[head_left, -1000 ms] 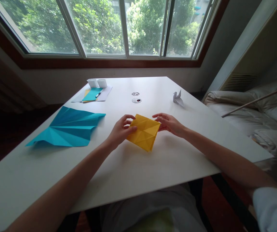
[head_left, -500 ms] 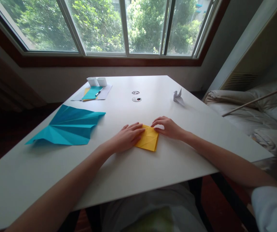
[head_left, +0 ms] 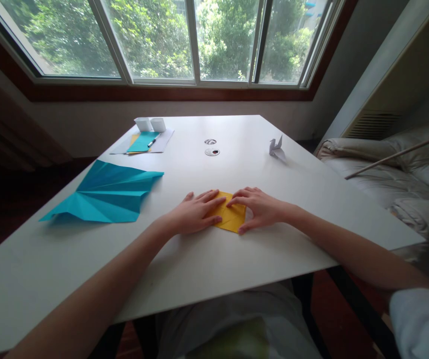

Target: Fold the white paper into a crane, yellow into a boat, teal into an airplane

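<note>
Fingers [head_left: 209, 199] of the left hand [head_left: 190, 215] lie stretched out and flat, released rather than clenched, pressing down on the left part of the folded yellow paper [head_left: 232, 218], while the right hand [head_left: 259, 208] lies the same way over its right part, fingertips spread and pointing inward so that the two sets of fingers nearly meet above the paper's far corner. Neither hand grasps anything; both simply bear down. The yellow paper lies flat on the white worktop [head_left: 207, 264], near the middle and toward the person's side, directly beneath and between the two hands; only a small wedge of it shows, its near corner pointing back at the person, so its visible axis runs roughly away from the body, and both hands sit about equally close to it. Well apart to the left rests a large creased blue paper [head_left: 104, 193], spread like a fan. Farther back on the left are two small white cups [head_left: 150, 124] beside a stack of sheets with a pen [head_left: 152, 144]. Toward the far right stands a small white paper crane [head_left: 275, 147], and two round openings [head_left: 212, 147] sit in the worktop's middle.
</note>
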